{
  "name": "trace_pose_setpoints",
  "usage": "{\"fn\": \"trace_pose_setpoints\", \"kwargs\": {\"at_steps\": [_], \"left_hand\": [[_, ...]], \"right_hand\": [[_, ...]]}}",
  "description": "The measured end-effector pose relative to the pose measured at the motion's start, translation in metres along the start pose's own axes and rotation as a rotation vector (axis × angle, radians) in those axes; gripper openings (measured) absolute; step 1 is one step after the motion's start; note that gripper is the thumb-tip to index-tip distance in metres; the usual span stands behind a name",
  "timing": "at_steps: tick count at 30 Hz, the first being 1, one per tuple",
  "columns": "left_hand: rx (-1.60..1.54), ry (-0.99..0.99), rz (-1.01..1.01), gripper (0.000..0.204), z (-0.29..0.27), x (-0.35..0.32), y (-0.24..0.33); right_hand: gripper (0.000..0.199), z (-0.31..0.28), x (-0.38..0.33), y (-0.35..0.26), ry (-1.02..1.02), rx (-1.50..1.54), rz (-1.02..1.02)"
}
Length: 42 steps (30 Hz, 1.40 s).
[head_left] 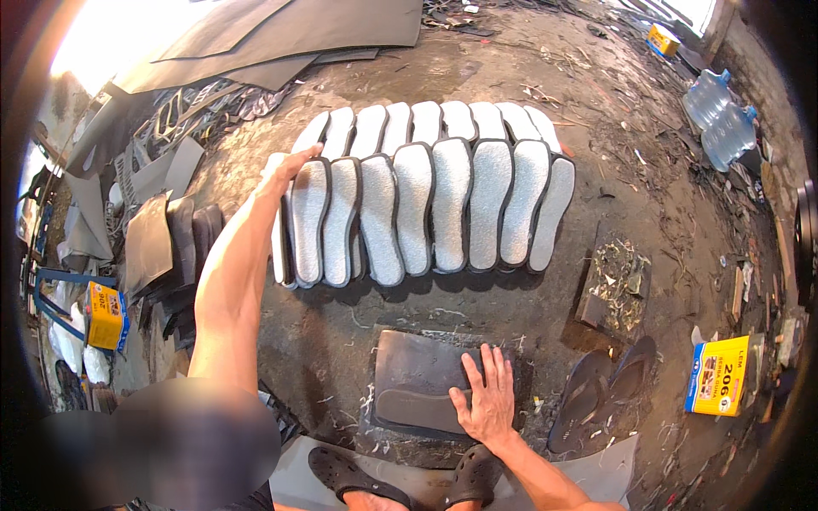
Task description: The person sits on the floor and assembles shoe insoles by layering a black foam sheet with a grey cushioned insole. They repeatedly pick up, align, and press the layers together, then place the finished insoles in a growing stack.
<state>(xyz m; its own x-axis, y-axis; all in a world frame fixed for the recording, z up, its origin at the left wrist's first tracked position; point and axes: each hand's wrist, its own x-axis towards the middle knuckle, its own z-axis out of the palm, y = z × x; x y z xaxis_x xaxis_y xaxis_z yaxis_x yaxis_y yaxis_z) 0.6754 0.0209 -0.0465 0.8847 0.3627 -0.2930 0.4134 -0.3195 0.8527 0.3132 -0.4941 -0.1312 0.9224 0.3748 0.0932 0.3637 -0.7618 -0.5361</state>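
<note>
Two rows of shoe soles (412, 207) stand on the ground in front of me, pale fleecy faces with dark edges, overlapping side by side. My left hand (291, 164) reaches to the left end of the near row, its fingers closed around the top of a sole (308, 221) there; part of the grip is hidden. Nearer me, my right hand (488, 393) lies flat with fingers spread on a dark square sheet (422, 358). Beside its thumb, a plain dark sole (419, 410) rests on that sheet.
A scrap-covered block (618, 285) and dark flip-flops (601, 392) are on the right, near a yellow box (720, 375). Large clear bottles (720, 119) lie farther back. Offcut sheets (158, 238) lean at left; large sheets (298, 38) lie behind. My clogs (358, 477) show below.
</note>
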Motion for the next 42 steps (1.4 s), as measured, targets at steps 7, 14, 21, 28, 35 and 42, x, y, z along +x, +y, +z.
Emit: {"fn": "trace_pose_setpoints", "kwargs": {"at_steps": [7, 14, 21, 28, 35, 42], "left_hand": [[-0.020, 0.085, -0.069, 0.089, 0.010, 0.005, 0.026], [-0.169, 0.543, 0.029, 0.083, 0.010, -0.030, 0.056], [-0.214, 0.657, 0.388, 0.054, 0.065, -0.167, 0.045], [-0.532, 0.450, 0.183, 0.055, 0.193, -0.407, -0.012], [-0.633, 0.628, 0.197, 0.046, 0.100, -0.472, -0.095], [-1.108, 0.137, -0.009, 0.056, 0.074, -0.527, -0.072]], "right_hand": [[0.068, -0.005, -0.001, 0.001, -0.022, -0.006, 0.018], [0.069, 0.001, -0.002, 0.001, 0.013, 0.002, 0.004], [0.065, -0.030, 0.047, -0.018, 0.027, 0.429, 0.029], [0.073, -0.014, 0.121, -0.066, -0.007, 1.179, 0.166], [0.048, -0.069, 0.105, -0.009, 0.027, 0.946, 0.219], [0.073, -0.089, 0.220, -0.019, 0.055, 1.469, 0.191]]}}
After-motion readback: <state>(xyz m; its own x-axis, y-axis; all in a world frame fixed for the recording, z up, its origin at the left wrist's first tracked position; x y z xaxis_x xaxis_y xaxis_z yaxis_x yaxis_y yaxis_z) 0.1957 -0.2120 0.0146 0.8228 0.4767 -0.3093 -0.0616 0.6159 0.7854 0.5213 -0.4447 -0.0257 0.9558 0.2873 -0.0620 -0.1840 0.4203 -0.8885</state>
